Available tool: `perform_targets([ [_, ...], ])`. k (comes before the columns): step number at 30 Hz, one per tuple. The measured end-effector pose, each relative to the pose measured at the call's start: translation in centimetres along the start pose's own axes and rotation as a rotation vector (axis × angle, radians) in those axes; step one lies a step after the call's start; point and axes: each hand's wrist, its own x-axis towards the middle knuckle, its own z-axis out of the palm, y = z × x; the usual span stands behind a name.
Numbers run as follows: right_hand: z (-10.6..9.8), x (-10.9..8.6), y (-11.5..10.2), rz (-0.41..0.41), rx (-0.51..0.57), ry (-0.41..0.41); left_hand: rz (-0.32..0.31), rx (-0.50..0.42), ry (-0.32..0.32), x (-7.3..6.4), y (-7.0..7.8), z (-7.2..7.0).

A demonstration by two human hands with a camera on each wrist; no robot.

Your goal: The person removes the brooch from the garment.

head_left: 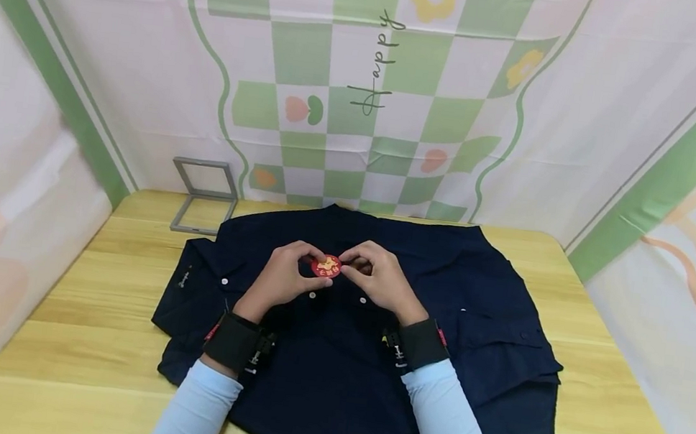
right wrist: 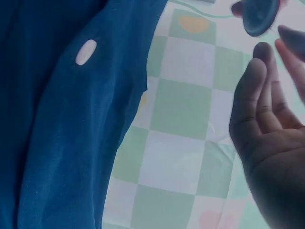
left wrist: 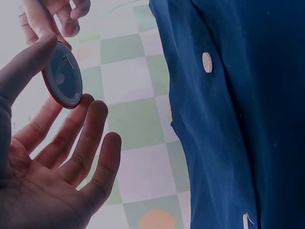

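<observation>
My left hand [head_left: 284,274] pinches a round red pin badge [head_left: 326,266] with a gold design, thumb against its near side. In the left wrist view the pale back of the badge shows, with a thin pin across it; the other left fingers spread beneath. Close by the badge's right edge are the fingertips of my right hand [head_left: 382,277]. The right wrist view shows a small gap between those fingertips and the badge. Under both hands lies a dark navy shirt [head_left: 329,374], spread on the table, with white buttons [head_left: 312,295] near the hands.
A grey hinged double frame [head_left: 204,193] stands at the back left of the wooden table [head_left: 609,423]. Behind the table hangs a green-and-white checked curtain [head_left: 366,67], and cloth also hangs at both sides. Light lettering marks the shirt's left part.
</observation>
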Motion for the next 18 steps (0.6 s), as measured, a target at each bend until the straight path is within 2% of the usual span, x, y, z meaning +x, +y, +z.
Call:
perform_targets([
  [5, 0.5, 0.1, 0.1, -0.091, -0.004, -0.017, -0.006, 0.007, 0.010, -0.1, 0.0, -0.3],
  [13, 0.8, 0.0, 0.2, -0.124, -0.036, -0.007, -0.016, -0.019, 0.003, 0.0, 0.1, -0.4],
  [18, 1.2, 0.2, 0.4, -0.198, -0.060, 0.029, -0.012, -0.054, 0.009, -0.1, 0.1, -0.5],
])
